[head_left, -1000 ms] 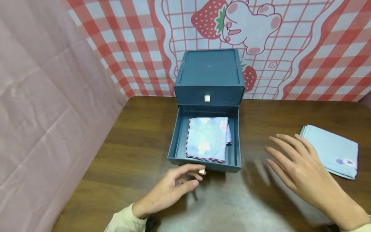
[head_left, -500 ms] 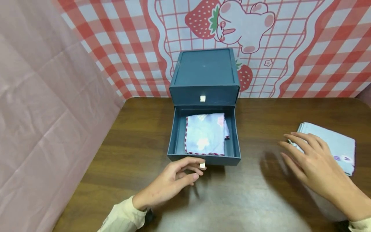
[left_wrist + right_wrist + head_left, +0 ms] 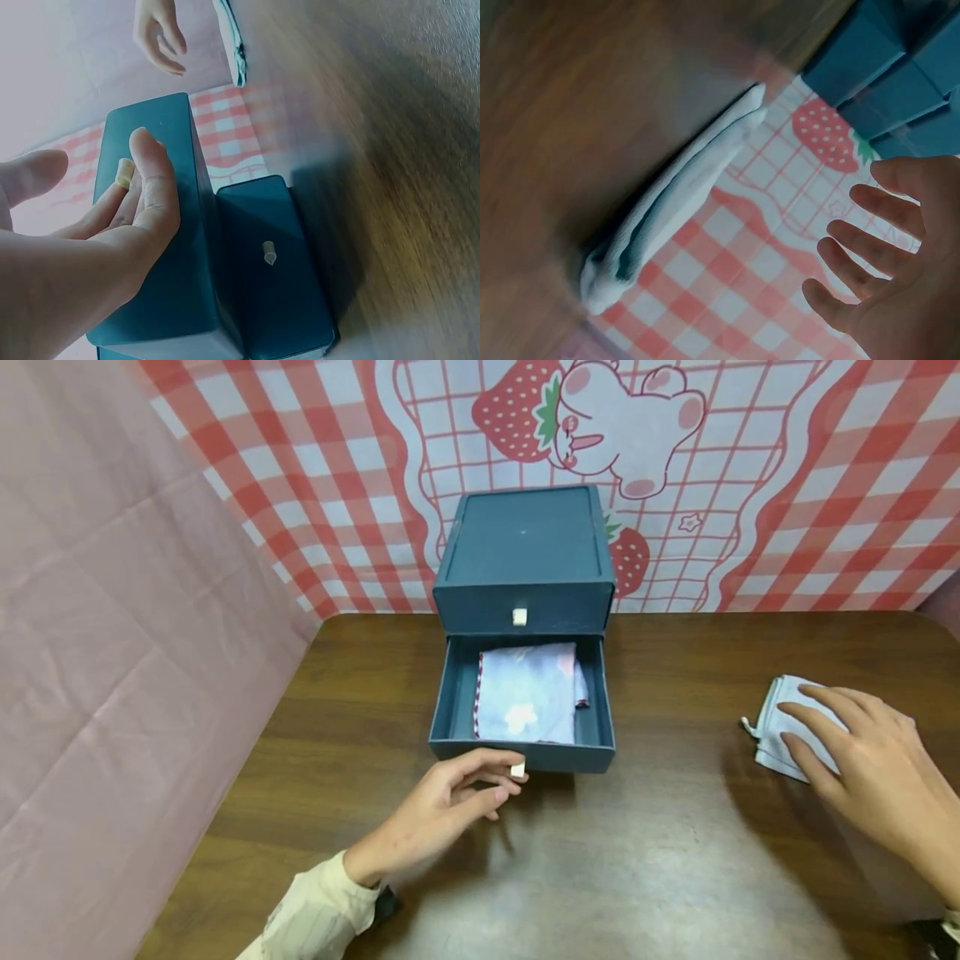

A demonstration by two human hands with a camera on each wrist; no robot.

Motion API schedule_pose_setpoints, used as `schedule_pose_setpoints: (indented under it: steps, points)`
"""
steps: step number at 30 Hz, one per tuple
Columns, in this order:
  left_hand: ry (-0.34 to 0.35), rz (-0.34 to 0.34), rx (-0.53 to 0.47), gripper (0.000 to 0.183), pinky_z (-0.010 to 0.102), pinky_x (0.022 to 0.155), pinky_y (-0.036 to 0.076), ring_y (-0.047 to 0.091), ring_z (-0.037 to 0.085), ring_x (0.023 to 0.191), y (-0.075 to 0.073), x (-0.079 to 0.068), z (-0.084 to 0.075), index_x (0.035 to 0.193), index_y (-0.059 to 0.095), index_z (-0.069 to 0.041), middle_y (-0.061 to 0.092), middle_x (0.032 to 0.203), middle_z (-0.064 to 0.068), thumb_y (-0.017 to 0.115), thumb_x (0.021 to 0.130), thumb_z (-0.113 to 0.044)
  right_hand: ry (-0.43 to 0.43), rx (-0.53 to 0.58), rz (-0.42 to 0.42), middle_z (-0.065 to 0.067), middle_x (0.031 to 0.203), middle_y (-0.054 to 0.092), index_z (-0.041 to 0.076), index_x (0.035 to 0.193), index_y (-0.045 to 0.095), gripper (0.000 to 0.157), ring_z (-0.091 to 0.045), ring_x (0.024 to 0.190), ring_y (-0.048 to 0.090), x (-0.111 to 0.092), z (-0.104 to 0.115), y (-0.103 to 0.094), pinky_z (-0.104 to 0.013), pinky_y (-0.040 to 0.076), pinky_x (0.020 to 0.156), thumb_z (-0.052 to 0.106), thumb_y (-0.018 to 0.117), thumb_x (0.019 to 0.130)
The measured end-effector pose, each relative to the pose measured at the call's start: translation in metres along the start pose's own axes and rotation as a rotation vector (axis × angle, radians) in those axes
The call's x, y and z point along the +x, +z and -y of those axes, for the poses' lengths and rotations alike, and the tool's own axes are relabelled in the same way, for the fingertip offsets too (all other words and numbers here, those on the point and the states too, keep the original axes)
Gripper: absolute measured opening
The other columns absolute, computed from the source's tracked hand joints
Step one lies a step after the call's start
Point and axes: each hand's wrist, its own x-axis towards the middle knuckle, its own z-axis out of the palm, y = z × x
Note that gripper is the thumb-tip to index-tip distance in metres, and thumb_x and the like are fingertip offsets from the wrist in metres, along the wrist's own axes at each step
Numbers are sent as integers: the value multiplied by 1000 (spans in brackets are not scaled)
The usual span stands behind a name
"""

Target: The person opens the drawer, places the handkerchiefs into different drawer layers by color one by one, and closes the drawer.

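A dark blue drawer (image 3: 577,760) is pulled partway out of its cabinet, with a folded pale floral cloth (image 3: 517,697) trimmed in red and white inside. At its front, my left hand (image 3: 435,814) has its fingers curled around the small white knob (image 3: 517,769). In the left wrist view this knob (image 3: 124,172) shows between the fingers, thumb apart. My right hand (image 3: 870,760), fingers spread and bent, is over the folded light-blue towel (image 3: 780,727) and hides much of it. The right wrist view shows a gap between this hand (image 3: 907,270) and the towel (image 3: 682,187).
The dark blue cabinet (image 3: 525,539) stands at the back of the wooden table (image 3: 660,827). Above the open drawer is a closed one (image 3: 480,610); another closed drawer (image 3: 277,300) lies below. A strawberry-print checked cloth (image 3: 360,468) hangs behind, a pink cloth (image 3: 97,693) at left.
The drawer has slid partway inward, my left hand moving with it at the knob. My right hand has moved right, over the light-blue towel. The view has shifted slightly.
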Motion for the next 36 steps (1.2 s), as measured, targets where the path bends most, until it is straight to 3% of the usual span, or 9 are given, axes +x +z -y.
schedule_pose_setpoints:
  steps: [2, 5, 9, 12, 19, 23, 27, 36]
  points:
    - [-4, -6, -1, 36, 36, 81, 57, 62, 31, 114, -2, 1, 0, 137, 55, -1, 63, 125, 18, 54, 102, -8, 3, -3, -6, -30, 121, 58, 0, 113, 65, 78, -51, 107, 50, -1, -5, 1, -70, 37, 81, 64, 21, 102]
    - [-14, -10, 2, 35, 36, 81, 57, 62, 28, 114, -4, 3, -1, 137, 55, -4, 64, 124, 14, 54, 103, -10, -5, 10, -10, -31, 119, 59, -2, 111, 66, 77, -52, 105, 51, -2, -14, 3, -69, 40, 79, 61, 23, 103]
    - [-12, -12, 15, 35, 37, 81, 58, 63, 26, 113, -8, 6, -2, 137, 55, -5, 64, 124, 11, 54, 103, -11, 29, 21, 41, -32, 121, 58, -3, 115, 65, 46, -54, 107, 50, -7, -24, 7, -70, 40, 80, 37, 44, 106]
    - [9, -10, 27, 35, 38, 81, 58, 63, 28, 113, -11, 10, -1, 137, 55, -3, 65, 123, 13, 53, 103, -10, 59, 28, 93, -35, 121, 56, -5, 118, 64, 27, -56, 107, 49, -10, -31, 10, -70, 39, 87, 15, 58, 99]
    - [18, -9, 36, 34, 39, 81, 58, 62, 32, 114, -17, 17, -1, 136, 55, -2, 64, 124, 14, 53, 104, -12, 24, 33, 154, -36, 108, 62, -11, 114, 64, 32, -53, 97, 58, -7, -51, 20, -62, 43, 84, 2, 69, 86]
    - [16, -5, 34, 34, 40, 82, 58, 61, 35, 115, -19, 22, -2, 137, 55, -2, 64, 124, 14, 53, 104, -12, 116, -13, 272, -39, 109, 60, -13, 115, 61, 41, -54, 97, 57, -5, -57, 23, -66, 45, 82, -3, 75, 78]
    - [17, -9, 43, 34, 41, 81, 58, 62, 33, 115, -22, 27, -1, 137, 55, -3, 64, 125, 13, 53, 104, -12, 187, -28, 353, -42, 113, 57, -15, 116, 58, 42, -57, 100, 55, -4, -64, 26, -69, 44, 82, 0, 76, 80]
    - [26, -25, 56, 35, 41, 81, 58, 63, 30, 113, -29, 46, 1, 137, 55, -4, 63, 125, 13, 54, 103, -11, 244, -31, 376, -42, 109, 58, -13, 108, 61, 35, -59, 97, 56, -14, -83, 28, -69, 44, 79, -2, 76, 78]
